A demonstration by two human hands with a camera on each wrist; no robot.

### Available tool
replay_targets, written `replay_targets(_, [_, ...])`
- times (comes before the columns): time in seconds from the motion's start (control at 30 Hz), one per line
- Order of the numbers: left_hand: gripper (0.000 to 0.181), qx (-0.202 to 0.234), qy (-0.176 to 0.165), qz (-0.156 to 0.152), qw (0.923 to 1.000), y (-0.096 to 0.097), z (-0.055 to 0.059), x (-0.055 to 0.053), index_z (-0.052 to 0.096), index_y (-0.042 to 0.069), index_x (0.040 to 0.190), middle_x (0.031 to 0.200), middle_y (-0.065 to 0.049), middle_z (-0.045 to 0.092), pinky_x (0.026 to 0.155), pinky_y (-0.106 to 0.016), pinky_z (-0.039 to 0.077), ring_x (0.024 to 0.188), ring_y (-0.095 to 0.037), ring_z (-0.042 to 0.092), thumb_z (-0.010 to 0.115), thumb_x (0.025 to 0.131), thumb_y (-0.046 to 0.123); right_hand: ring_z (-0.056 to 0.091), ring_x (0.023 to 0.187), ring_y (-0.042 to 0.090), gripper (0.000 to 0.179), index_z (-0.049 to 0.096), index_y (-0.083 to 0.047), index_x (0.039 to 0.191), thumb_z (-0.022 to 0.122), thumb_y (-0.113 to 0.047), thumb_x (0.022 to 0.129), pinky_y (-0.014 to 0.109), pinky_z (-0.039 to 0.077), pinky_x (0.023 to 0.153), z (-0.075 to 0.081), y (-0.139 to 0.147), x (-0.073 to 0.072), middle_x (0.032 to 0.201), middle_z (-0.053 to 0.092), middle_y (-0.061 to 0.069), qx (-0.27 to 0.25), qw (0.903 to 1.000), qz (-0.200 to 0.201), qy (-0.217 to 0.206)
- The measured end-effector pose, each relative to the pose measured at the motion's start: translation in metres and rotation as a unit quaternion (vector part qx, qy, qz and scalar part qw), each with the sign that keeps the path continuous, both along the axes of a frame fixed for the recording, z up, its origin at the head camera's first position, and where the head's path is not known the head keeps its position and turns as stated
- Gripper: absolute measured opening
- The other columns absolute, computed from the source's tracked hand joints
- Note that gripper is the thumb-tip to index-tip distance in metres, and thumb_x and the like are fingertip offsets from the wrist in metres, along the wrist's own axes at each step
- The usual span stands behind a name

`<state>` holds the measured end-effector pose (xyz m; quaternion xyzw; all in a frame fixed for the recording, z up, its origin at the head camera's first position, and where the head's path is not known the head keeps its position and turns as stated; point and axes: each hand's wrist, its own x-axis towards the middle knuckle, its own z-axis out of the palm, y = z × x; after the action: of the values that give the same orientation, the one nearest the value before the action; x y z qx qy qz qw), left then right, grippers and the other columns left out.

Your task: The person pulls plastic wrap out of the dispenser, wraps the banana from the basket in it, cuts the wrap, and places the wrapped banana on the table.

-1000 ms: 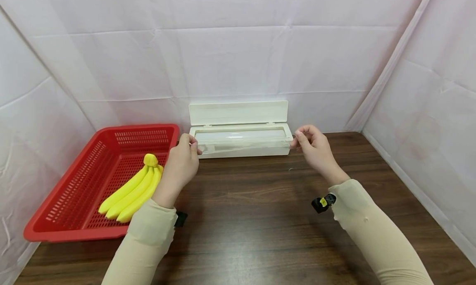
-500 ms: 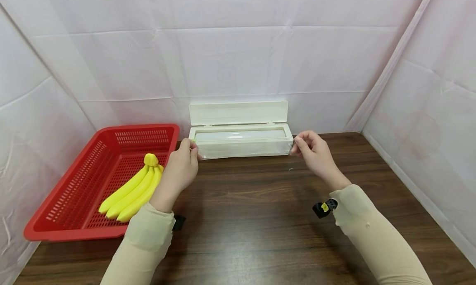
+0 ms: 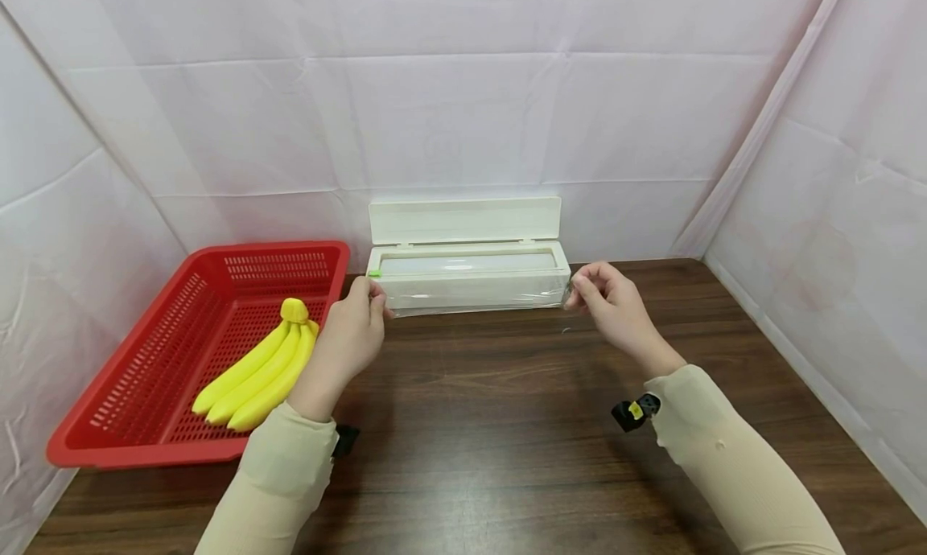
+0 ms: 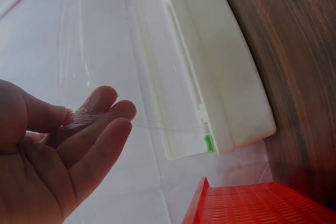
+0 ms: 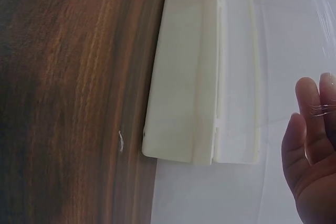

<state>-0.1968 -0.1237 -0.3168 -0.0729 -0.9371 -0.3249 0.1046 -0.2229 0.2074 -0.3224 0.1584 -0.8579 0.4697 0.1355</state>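
Observation:
A sheet of clear cling film (image 3: pixel 474 300) stretches between my two hands in front of a white cling film box (image 3: pixel 471 259), whose lid (image 3: pixel 466 220) stands raised at the back. My left hand (image 3: pixel 352 323) pinches the film's left corner between thumb and fingers; the left wrist view shows the gathered film (image 4: pixel 86 116) there. At the other corner my right hand (image 3: pixel 614 306) pinches too, with bunched film (image 5: pixel 323 109) at its fingers in the right wrist view, where the thumb is cut off. Inside the box lies the film roll (image 3: pixel 467 263).
To the left stands a red basket (image 3: pixel 145 322) holding a bunch of yellow bananas (image 3: pixel 264 374). A green slider (image 3: pixel 374 273) sits at the box's left end. A small white scrap (image 5: pixel 121 141) lies on the dark wooden table (image 3: pixel 471 426). White cloth walls enclose the back and sides.
Both hands have come slightly down and towards me, drawing the film edge from across the box front to just below it. The green slider now shows above the left hand.

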Motion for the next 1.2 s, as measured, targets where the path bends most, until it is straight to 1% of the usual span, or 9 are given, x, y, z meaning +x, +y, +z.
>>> replay_targets(0.13, [0.013, -0.001, -0.005, -0.004, 1.0, -0.001, 0.0, 0.002, 0.045, 0.004, 0.104, 0.095, -0.012, 0.067, 0.057, -0.028, 0.041, 0.061, -0.021, 0.048, 0.041, 0.1, 0.016, 0.057, 0.065, 0.008, 0.019, 0.051, 0.004, 0.097, 0.046, -0.014, 0.099, 0.019, 0.049, 0.062, -0.003, 0.001, 0.001, 0.078, 0.063, 0.019, 0.007, 0.9999, 0.0, -0.008])
replay_targets(0.23, [0.013, -0.002, -0.009, -0.006, 0.9999, -0.001, -0.001, 0.003, 0.045, 0.005, 0.104, 0.096, -0.012, 0.068, 0.058, -0.028, 0.041, 0.063, -0.021, 0.049, 0.041, 0.1, 0.016, 0.057, 0.066, 0.007, 0.019, 0.051, 0.003, 0.098, 0.046, -0.015, 0.1, 0.02, 0.049, 0.063, -0.013, 0.007, -0.006, 0.079, 0.062, 0.018, 0.005, 0.9999, 0.004, -0.014])
replay_targets(0.27, [0.012, -0.001, -0.011, -0.007, 0.9999, -0.001, -0.001, 0.004, 0.045, 0.004, 0.104, 0.097, -0.012, 0.068, 0.059, -0.028, 0.041, 0.064, -0.022, 0.049, 0.041, 0.1, 0.016, 0.056, 0.066, 0.005, 0.018, 0.052, 0.002, 0.098, 0.046, -0.016, 0.1, 0.02, 0.049, 0.063, -0.017, 0.009, -0.008, 0.078, 0.063, 0.017, 0.005, 0.9999, 0.006, -0.014])
replay_targets(0.4, [0.012, 0.0, -0.018, -0.012, 0.9998, -0.002, -0.003, 0.005, 0.044, 0.004, 0.104, 0.098, -0.014, 0.067, 0.059, -0.028, 0.041, 0.065, -0.022, 0.049, 0.042, 0.1, 0.014, 0.057, 0.068, 0.005, 0.023, 0.052, 0.001, 0.1, 0.046, -0.021, 0.1, 0.02, 0.049, 0.064, -0.029, 0.014, -0.014, 0.079, 0.063, 0.015, 0.0, 0.9997, 0.012, -0.02])
replay_targets(0.6, [0.011, 0.0, -0.022, -0.017, 0.9996, -0.003, -0.005, 0.007, 0.044, 0.004, 0.104, 0.098, -0.015, 0.066, 0.059, -0.028, 0.041, 0.065, -0.021, 0.049, 0.042, 0.1, 0.014, 0.057, 0.068, 0.007, 0.028, 0.052, 0.004, 0.101, 0.047, -0.024, 0.099, 0.02, 0.049, 0.065, -0.033, 0.016, -0.013, 0.079, 0.062, 0.014, -0.002, 0.9996, 0.02, -0.017])
replay_targets(0.8, [0.012, -0.004, -0.027, -0.021, 0.9994, -0.004, -0.008, 0.009, 0.045, 0.004, 0.105, 0.098, -0.013, 0.067, 0.062, -0.029, 0.044, 0.068, -0.021, 0.053, 0.044, 0.099, 0.015, 0.058, 0.068, 0.007, 0.03, 0.051, 0.005, 0.101, 0.046, -0.025, 0.1, 0.021, 0.051, 0.065, -0.035, 0.016, -0.012, 0.078, 0.061, 0.011, 0.001, 0.9994, 0.024, -0.025])
replay_targets(0.9, [0.012, -0.002, -0.032, -0.022, 0.9993, -0.004, -0.009, 0.01, 0.045, 0.004, 0.106, 0.098, -0.013, 0.067, 0.061, -0.029, 0.044, 0.067, -0.021, 0.052, 0.044, 0.099, 0.015, 0.057, 0.068, 0.007, 0.029, 0.052, 0.003, 0.1, 0.046, -0.025, 0.099, 0.021, 0.051, 0.066, -0.036, 0.016, -0.01, 0.077, 0.061, 0.01, 0.001, 0.9992, 0.024, -0.031])
replay_targets(1.1, [0.012, 0.009, -0.055, -0.021, 0.9982, -0.003, -0.012, 0.012, 0.045, 0.005, 0.107, 0.099, -0.013, 0.066, 0.057, -0.027, 0.042, 0.06, -0.02, 0.047, 0.045, 0.099, 0.015, 0.057, 0.068, 0.007, 0.026, 0.053, 0.001, 0.098, 0.047, -0.025, 0.099, 0.022, 0.05, 0.065, -0.04, 0.017, -0.009, 0.077, 0.061, 0.011, 0.004, 0.999, 0.029, -0.034])
replay_targets(1.2, [0.011, 0.008, -0.051, -0.023, 0.9984, -0.003, -0.015, 0.013, 0.045, 0.005, 0.105, 0.097, -0.012, 0.066, 0.058, -0.028, 0.043, 0.062, -0.02, 0.049, 0.045, 0.099, 0.014, 0.057, 0.067, 0.007, 0.024, 0.053, 0.0, 0.098, 0.047, -0.024, 0.099, 0.022, 0.05, 0.065, -0.044, 0.018, -0.009, 0.076, 0.061, 0.011, 0.005, 0.999, 0.031, -0.033])
